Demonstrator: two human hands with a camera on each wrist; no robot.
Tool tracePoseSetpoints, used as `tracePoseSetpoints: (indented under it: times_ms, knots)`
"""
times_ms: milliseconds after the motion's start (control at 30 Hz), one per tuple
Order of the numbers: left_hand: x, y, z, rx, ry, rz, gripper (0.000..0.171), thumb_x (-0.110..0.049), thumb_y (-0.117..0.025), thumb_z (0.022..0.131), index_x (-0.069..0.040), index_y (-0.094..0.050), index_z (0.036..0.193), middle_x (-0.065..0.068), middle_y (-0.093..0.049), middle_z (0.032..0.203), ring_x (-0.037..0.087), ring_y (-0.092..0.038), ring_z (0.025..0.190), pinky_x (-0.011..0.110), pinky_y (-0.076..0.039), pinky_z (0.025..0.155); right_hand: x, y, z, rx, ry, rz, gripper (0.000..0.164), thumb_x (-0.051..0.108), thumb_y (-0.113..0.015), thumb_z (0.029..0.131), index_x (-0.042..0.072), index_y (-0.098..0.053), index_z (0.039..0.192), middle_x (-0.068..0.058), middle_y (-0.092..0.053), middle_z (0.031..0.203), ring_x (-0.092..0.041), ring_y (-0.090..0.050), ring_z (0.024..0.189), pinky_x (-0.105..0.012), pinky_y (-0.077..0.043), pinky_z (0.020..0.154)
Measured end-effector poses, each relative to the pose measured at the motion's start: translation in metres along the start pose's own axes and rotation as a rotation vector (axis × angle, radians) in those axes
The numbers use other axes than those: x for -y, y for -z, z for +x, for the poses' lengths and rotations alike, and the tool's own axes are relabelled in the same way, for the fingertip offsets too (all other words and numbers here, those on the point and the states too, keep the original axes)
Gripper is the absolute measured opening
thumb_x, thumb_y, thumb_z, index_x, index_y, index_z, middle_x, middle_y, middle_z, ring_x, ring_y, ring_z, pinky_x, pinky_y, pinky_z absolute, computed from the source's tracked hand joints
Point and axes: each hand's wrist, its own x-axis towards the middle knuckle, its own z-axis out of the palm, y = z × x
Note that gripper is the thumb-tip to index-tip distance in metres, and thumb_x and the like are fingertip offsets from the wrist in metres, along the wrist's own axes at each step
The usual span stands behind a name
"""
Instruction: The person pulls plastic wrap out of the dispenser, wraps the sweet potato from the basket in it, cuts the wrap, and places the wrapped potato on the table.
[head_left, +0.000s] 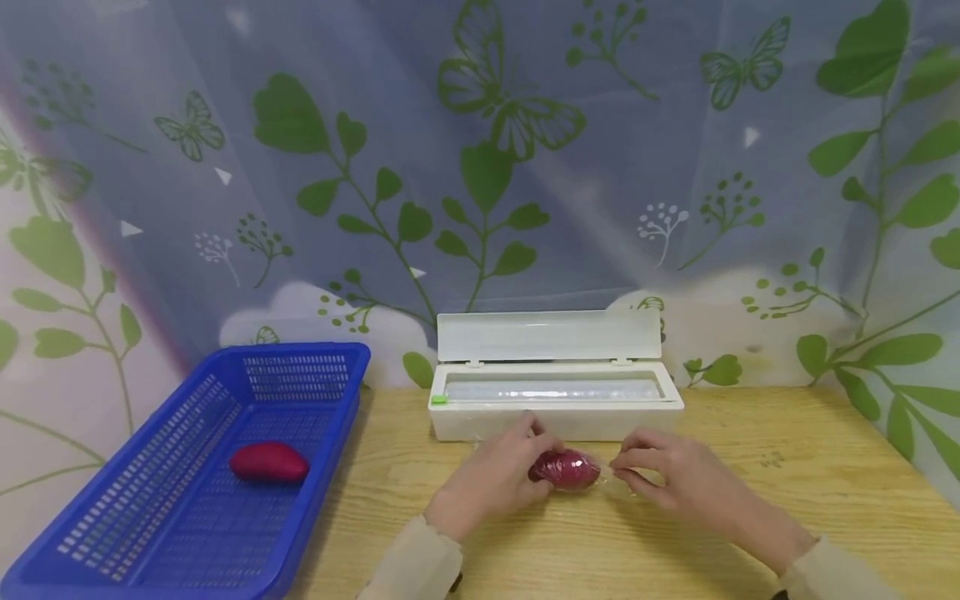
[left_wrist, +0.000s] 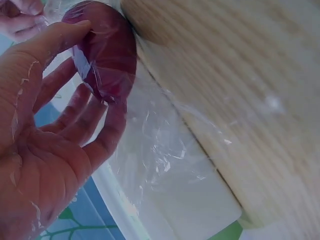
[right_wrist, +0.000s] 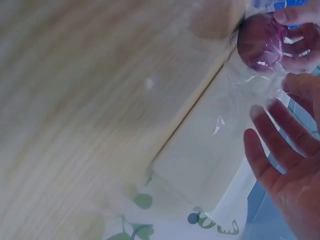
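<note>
At the bottom edge of the frame, pale sleeves (head_left: pixel 420 558) reach in, and just above them both hands work at lower centre, right of the middle. The left hand (head_left: pixel 497 471) grips a dark red tuber (head_left: pixel 568 469) by its left end, thumb on one side and fingers curled round the other, probably to steady it while the far end is handled. Clear film (left_wrist: pixel 162 155) covers the tuber, and its loose part spreads past the left fingers. The right hand (head_left: pixel 675 479) pinches the film just beyond the tuber's right end, the other fingers spread and holding nothing; with the hands on opposite sides, the film seems to be kept drawn out rather than sticking to itself.

The tabletop (head_left: pixel 817 467) lies beneath. At lower left, a blue basket (head_left: pixel 324 479) holds a second tuber (head_left: pixel 268 462), bare, to the side where it leaves the working space free. Just behind the hands, a white dispenser box (head_left: pixel 558 423) stands lengthwise, its lid (head_left: pixel 547 337) raised, apparently so the film roll (head_left: pixel 555 390) inside stays within reach. A leaf-patterned cloth (head_left: pixel 390 75) fills the background.
</note>
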Motion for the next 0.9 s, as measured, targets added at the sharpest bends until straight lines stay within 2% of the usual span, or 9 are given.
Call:
tracePoseSetpoints:
  times_ms: [67,167,300,400,500,600,700,767,900]
  knots:
    - [0.001,0.000,0.000,0.006,0.019,-0.031,0.049,-0.025,-0.082,0.086,-0.018,-0.063,0.130,0.000,-0.056,0.122,0.007,-0.061,0.095,0.019,-0.055,0.086,0.004,0.001,-0.001,0.050,-0.018,-0.009,0.011,0.013,-0.083,0.085,0.021,-0.075,0.086,0.011,-0.066,0.093,0.000,-0.062,0.073,-0.012,-0.050,0.063]
    - [0.001,0.001,0.001,0.008,0.050,-0.087,0.064,-0.026,-0.085,0.084,-0.019,-0.052,0.138,0.003,-0.050,0.127,0.008,-0.059,0.087,0.017,-0.054,0.079,0.012,0.004,0.001,0.145,-0.124,-0.029,0.019,0.010,-0.084,0.079,0.024,-0.071,0.082,0.012,-0.066,0.094,-0.002,-0.062,0.073,-0.018,-0.052,0.063]
    - [0.000,0.003,0.003,0.013,0.080,-0.111,0.088,-0.026,-0.090,0.079,-0.019,-0.039,0.151,0.010,-0.040,0.140,0.011,-0.060,0.082,0.016,-0.054,0.075,0.020,0.006,0.010,0.262,-0.360,-0.035,0.019,0.030,-0.079,0.088,0.027,-0.062,0.081,0.013,-0.063,0.084,0.001,-0.050,0.064,-0.019,-0.044,0.055]
    - [-0.002,0.006,0.004,0.036,0.097,-0.106,0.099,-0.027,-0.092,0.075,-0.019,-0.036,0.156,0.014,-0.032,0.154,0.015,-0.065,0.087,0.019,-0.057,0.076,0.023,0.003,0.017,0.311,-0.519,-0.029,0.029,0.049,-0.076,0.089,0.024,-0.060,0.087,0.011,-0.063,0.082,-0.001,-0.046,0.065,-0.019,-0.039,0.055]
    - [-0.003,0.008,0.004,0.069,0.111,-0.096,0.101,-0.028,-0.093,0.074,-0.020,-0.036,0.157,0.014,-0.026,0.162,0.022,-0.070,0.098,0.024,-0.059,0.079,0.024,-0.003,0.025,0.312,-0.572,-0.053,0.046,0.058,-0.077,0.084,0.018,-0.066,0.103,0.004,-0.070,0.094,-0.010,-0.059,0.080,-0.028,-0.051,0.066]
    - [-0.002,0.010,0.004,0.086,0.099,-0.083,0.096,-0.032,-0.093,0.075,-0.020,-0.040,0.155,0.012,-0.028,0.162,0.024,-0.069,0.106,0.026,-0.060,0.083,0.026,-0.010,0.032,0.301,-0.555,-0.112,0.063,0.062,-0.079,0.079,0.015,-0.069,0.120,-0.002,-0.072,0.116,-0.023,-0.062,0.101,-0.046,-0.054,0.081]
    - [0.001,0.013,0.004,0.077,0.064,-0.083,0.083,-0.036,-0.085,0.084,-0.018,-0.043,0.152,0.010,-0.036,0.156,0.017,-0.068,0.103,0.023,-0.058,0.086,0.029,-0.016,0.038,0.321,-0.531,-0.152,0.065,0.065,-0.078,0.078,0.018,-0.070,0.124,-0.002,-0.070,0.127,-0.030,-0.061,0.116,-0.058,-0.050,0.086]
    - [0.004,0.014,0.005,0.052,0.034,-0.074,0.067,-0.036,-0.077,0.092,-0.015,-0.048,0.149,0.009,-0.044,0.147,0.012,-0.064,0.098,0.020,-0.056,0.087,0.030,-0.018,0.041,0.348,-0.535,-0.123,0.060,0.062,-0.078,0.080,0.019,-0.072,0.121,-0.001,-0.073,0.124,-0.028,-0.064,0.114,-0.057,-0.048,0.084]
    - [0.006,0.017,0.005,-0.016,-0.001,0.003,0.036,-0.027,-0.066,0.101,-0.012,-0.065,0.133,0.004,-0.059,0.124,0.009,-0.060,0.092,0.017,-0.054,0.084,0.029,-0.024,0.041,0.386,-0.547,-0.039,0.043,0.053,-0.081,0.081,0.021,-0.074,0.111,0.008,-0.076,0.101,-0.009,-0.067,0.088,-0.039,-0.047,0.075]
